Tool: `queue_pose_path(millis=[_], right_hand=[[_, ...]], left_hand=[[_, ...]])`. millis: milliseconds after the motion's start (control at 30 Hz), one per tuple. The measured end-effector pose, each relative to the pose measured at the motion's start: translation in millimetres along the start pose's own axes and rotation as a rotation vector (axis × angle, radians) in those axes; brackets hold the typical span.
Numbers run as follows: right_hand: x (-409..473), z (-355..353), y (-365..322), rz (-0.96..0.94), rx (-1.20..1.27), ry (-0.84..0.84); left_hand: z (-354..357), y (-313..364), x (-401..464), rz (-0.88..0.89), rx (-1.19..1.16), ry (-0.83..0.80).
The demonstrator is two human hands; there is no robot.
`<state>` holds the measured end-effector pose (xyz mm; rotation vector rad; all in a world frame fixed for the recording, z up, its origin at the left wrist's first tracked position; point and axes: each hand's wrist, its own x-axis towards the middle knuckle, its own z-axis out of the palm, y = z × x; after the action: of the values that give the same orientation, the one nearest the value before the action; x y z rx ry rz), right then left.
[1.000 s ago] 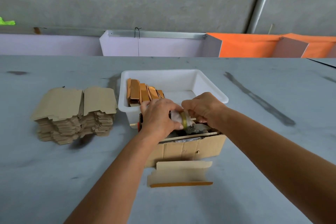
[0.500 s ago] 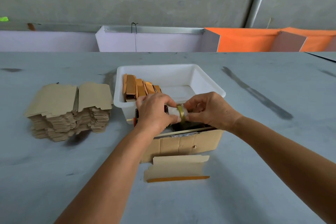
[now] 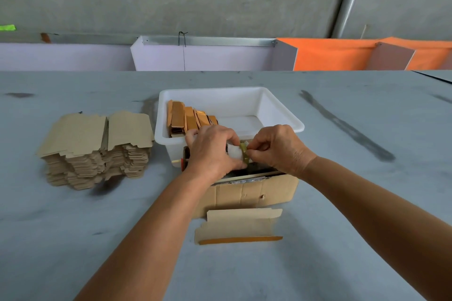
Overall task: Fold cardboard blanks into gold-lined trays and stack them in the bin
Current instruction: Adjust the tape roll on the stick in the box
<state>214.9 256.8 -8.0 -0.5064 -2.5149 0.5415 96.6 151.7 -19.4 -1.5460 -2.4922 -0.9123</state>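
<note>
1. I see both hands meet over a brown cardboard box (image 3: 256,193) that sits on the table (image 3: 342,227) just in front of the white bin (image 3: 230,95).
2. Left hand (image 3: 212,151): its grip is curled round a small white roll-like object (image 3: 234,153). The hand covers most of it, so I cannot tell what it is.
3. Right hand (image 3: 278,149): its grip is narrow, thumb and fingertips pinching at a yellow-green band (image 3: 244,154) on the end of the white object. The contact point is small and partly hidden by the fingers.
4. The box contents are mostly hidden under the hands; I make out only dark shapes and a pale thin stick (image 3: 247,176) lying across the opening.
5. A red-and-dark item (image 3: 184,157) pokes out left of the box, against the bin wall. Too occluded to identify.
6. Folded gold-lined trays (image 3: 188,117) stand on edge in the bin's left part; their lower ends are cut off by the near wall and the left hand.
7. One partly folded blank (image 3: 239,226), a gold strip along its near edge, lies flat on the table nearer me than the box, touched by neither hand.
8. The stack of flat blanks (image 3: 97,149) sits on the table left of the bin, apart from it.
</note>
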Motion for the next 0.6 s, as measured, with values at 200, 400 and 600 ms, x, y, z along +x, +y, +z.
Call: queue_pose_path(millis=[200,400,600], right_hand=[[4.6,2.5,-0.8,0.015,-0.008,-0.013],[4.7,-1.3,-3.4,0.278,0.318,-0.061],[14.5,-3.8,-15.4,0.385,0.224,-0.091]], left_hand=[[0.9,-1.3,-0.4,-0.011,-0.049,0.026],[1.4,-2.8,-0.8,-0.007,-0.059,0.026],[2.2,-2.3,-0.7,0.004,-0.041,0.028]])
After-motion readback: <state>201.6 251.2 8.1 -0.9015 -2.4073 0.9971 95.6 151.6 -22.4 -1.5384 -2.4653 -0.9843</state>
